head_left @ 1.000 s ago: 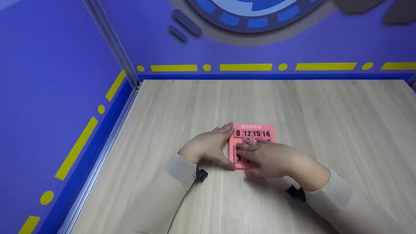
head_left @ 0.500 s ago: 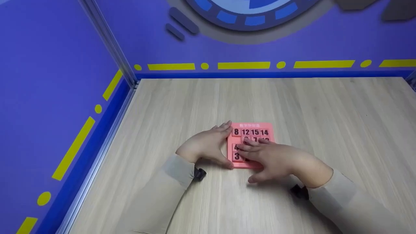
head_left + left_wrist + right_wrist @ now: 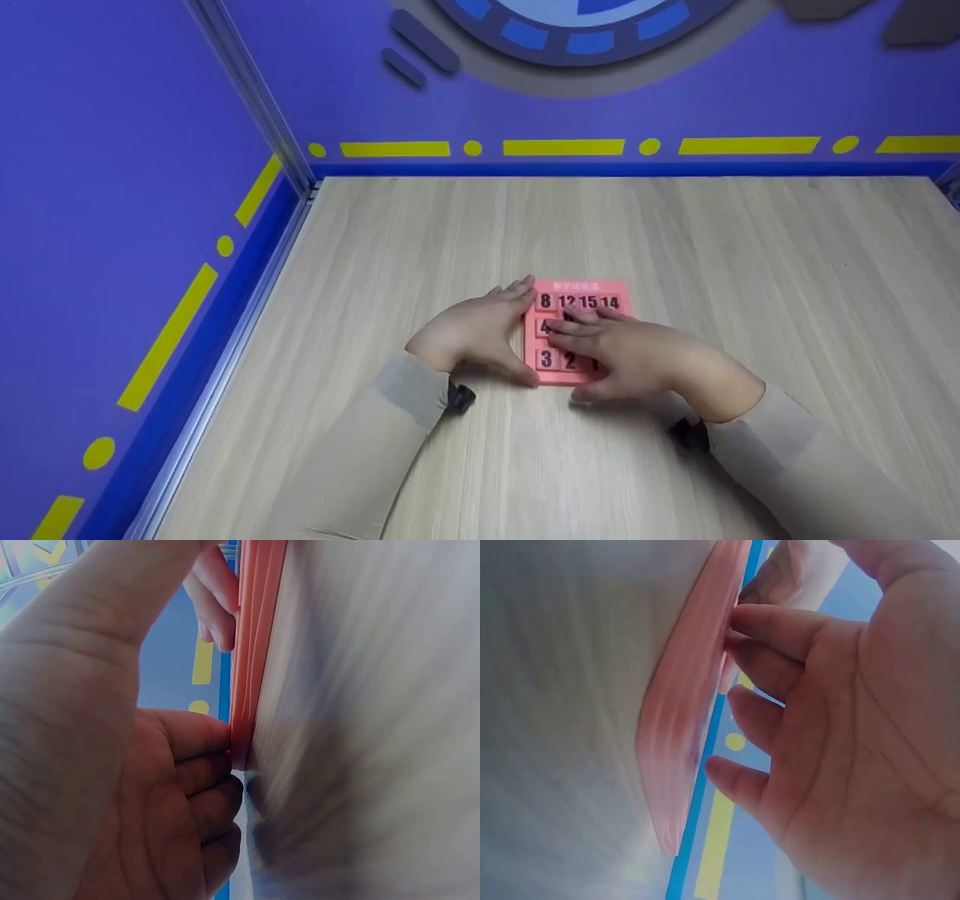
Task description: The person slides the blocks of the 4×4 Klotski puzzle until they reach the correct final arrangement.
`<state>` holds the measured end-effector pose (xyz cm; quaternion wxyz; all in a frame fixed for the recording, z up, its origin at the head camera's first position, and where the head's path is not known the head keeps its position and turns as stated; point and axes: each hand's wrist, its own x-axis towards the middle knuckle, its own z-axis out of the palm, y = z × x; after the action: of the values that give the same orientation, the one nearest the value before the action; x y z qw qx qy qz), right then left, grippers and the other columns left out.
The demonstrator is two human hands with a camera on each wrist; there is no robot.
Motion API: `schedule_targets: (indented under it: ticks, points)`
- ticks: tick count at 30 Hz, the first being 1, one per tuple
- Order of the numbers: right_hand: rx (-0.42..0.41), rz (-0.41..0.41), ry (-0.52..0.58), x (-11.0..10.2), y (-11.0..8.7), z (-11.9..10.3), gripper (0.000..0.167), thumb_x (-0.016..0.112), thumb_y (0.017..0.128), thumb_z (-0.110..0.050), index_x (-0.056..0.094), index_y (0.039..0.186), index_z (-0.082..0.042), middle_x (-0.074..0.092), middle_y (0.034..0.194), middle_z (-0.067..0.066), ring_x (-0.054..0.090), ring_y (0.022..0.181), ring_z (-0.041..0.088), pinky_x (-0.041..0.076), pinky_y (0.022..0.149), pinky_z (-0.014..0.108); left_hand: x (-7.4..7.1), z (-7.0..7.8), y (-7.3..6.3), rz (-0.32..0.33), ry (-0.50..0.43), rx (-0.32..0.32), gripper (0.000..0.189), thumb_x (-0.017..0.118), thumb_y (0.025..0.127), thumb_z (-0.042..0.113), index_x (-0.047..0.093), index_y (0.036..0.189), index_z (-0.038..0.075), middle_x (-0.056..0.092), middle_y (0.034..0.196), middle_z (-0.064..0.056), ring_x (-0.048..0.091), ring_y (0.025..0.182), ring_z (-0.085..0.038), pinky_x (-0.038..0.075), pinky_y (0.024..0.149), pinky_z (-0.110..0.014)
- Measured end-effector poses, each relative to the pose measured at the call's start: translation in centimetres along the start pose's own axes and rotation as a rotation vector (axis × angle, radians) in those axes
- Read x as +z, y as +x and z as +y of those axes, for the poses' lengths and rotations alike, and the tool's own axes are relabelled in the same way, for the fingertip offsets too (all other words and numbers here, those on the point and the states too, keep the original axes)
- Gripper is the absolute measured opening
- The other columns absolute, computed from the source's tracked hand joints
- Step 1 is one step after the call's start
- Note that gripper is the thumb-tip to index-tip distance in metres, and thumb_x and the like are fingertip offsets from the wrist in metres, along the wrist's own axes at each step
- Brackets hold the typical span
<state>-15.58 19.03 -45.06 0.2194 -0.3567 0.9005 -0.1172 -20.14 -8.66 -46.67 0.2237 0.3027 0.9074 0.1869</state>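
Note:
A pink number slide puzzle (image 3: 529,352) lies on the wooden table, with black-numbered tiles in its frame. My left hand (image 3: 480,334) holds it along its left side, thumb at the near corner and fingers at the far corner. The left wrist view shows those fingertips (image 3: 214,736) against the puzzle's edge. Over the puzzle's right part, my right hand (image 3: 630,352) is spread, its fingers laid on the tiles. One fingertip touches the 4 tile (image 3: 543,328) in the left column. Between it and the 3 tile (image 3: 546,359) is a gap. Several tiles are hidden beneath the right hand.
The pale wooden table (image 3: 420,247) extends around the puzzle on all sides. Blue panels with yellow dashes stand behind (image 3: 562,112) and on the left (image 3: 135,187), meeting at a metal corner post (image 3: 251,90).
The 4 tile has slid away from me, up the left column, leaving a gap above the 3. My right fingers have moved up with it; the left hand stays on the frame.

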Motion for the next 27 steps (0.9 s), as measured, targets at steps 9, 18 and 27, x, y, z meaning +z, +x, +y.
schedule_targets:
  ticks: [9, 18, 27]
  points:
    - [0.008, 0.023, 0.002, 0.1, 0.2, 0.8, 0.094, 0.074, 0.102, -0.062, 0.038, 0.179, -0.021, 0.03, 0.188, 0.008, 0.019, 0.178, 0.041, 0.017, 0.144, 0.069, 0.0, -0.1, 0.0, 0.006, 0.007, 0.008, 0.143, 0.097, 0.077, 0.068, 0.02, 0.182, 0.01, 0.004, 0.193, 0.001, 0.01, 0.18, -0.024, 0.018, 0.148, -0.041]
    - [-0.008, 0.045, -0.028, 0.0, 0.0, 0.2, 0.097, 0.073, 0.102, -0.065, 0.035, 0.18, -0.021, 0.026, 0.19, 0.006, 0.02, 0.178, 0.04, 0.022, 0.144, 0.067, 0.0, -0.3, -0.1, 0.005, 0.012, -0.002, 0.142, 0.097, 0.077, 0.07, 0.022, 0.181, 0.011, 0.005, 0.193, 0.003, 0.01, 0.18, -0.022, 0.017, 0.148, -0.039]
    - [-0.152, 0.047, -0.074, 1.0, -1.9, -1.8, 0.092, 0.069, 0.104, -0.067, 0.038, 0.179, -0.021, 0.032, 0.188, -0.001, 0.028, 0.176, 0.032, 0.025, 0.144, 0.063, 0.0, 0.1, 0.0, 0.005, -0.001, -0.01, 0.143, 0.098, 0.076, 0.068, 0.021, 0.182, 0.011, 0.004, 0.193, 0.003, 0.01, 0.18, -0.024, 0.017, 0.148, -0.04]
